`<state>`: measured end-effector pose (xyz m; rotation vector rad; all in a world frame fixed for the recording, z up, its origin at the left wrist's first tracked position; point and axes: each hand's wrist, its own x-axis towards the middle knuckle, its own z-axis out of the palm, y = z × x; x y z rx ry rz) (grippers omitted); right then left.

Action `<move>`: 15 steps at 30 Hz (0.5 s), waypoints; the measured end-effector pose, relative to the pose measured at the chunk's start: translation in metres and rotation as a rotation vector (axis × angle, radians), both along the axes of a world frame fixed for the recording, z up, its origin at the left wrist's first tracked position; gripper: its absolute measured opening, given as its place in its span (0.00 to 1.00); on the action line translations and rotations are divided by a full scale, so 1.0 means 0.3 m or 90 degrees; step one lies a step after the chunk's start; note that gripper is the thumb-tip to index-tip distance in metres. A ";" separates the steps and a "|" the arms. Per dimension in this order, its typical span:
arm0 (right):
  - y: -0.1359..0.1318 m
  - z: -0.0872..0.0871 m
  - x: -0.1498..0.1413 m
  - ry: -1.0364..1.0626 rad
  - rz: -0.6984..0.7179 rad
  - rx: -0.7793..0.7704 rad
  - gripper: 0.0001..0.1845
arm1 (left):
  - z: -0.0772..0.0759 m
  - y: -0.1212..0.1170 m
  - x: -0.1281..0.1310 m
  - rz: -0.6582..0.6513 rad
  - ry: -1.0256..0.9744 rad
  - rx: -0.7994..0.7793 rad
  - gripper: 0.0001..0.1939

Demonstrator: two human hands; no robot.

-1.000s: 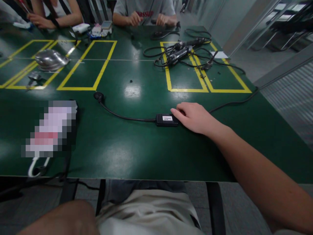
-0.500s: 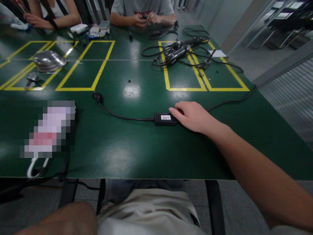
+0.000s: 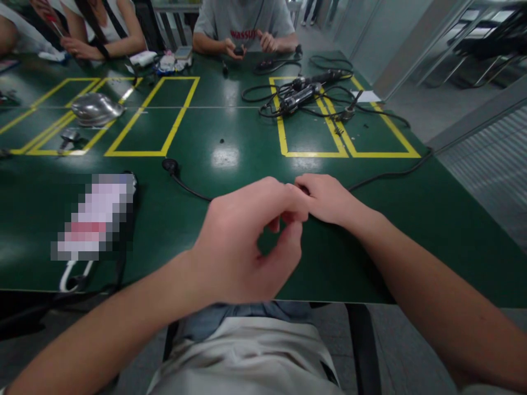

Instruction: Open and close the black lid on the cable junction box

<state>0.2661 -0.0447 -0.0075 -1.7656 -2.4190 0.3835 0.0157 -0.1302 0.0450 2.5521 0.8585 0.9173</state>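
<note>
My right hand (image 3: 327, 198) rests on the green table with its fingers curled over the right end of a black power adapter. The adapter's body is now hidden behind my left hand (image 3: 242, 241). That left hand hovers in front of it, thumb and bent fingers forming a loop with green tabletop showing through and nothing visible inside. Its fingertips come close to my right thumb; I cannot tell whether they touch. A black cord (image 3: 189, 188) runs left from behind the left hand to a round black plug (image 3: 170, 166) lying on the table.
Electric screwdrivers (image 3: 302, 97) with tangled cables lie at the back right among yellow tape outlines. A shiny metal bowl-like part (image 3: 96, 108) sits back left. Nearer, a blurred-out phone-like device (image 3: 96, 216) has a white cable. Across the table, a person (image 3: 247, 27) holds a small dark object.
My left hand has come in from the lower left and now covers the adapter. The right hand stays nearly in place. The view has shifted slightly.
</note>
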 end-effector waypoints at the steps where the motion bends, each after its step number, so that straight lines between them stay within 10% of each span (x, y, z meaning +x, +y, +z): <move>1: -0.001 0.001 -0.002 -0.003 -0.001 -0.002 0.25 | -0.007 0.048 0.009 0.019 0.043 0.001 0.12; 5: -0.003 0.008 -0.011 -0.024 -0.002 -0.007 0.24 | -0.099 0.204 0.020 -0.022 0.260 0.042 0.20; 15: -0.003 0.012 -0.012 -0.053 -0.001 -0.005 0.25 | -0.232 0.312 -0.035 -0.061 0.116 -0.052 0.18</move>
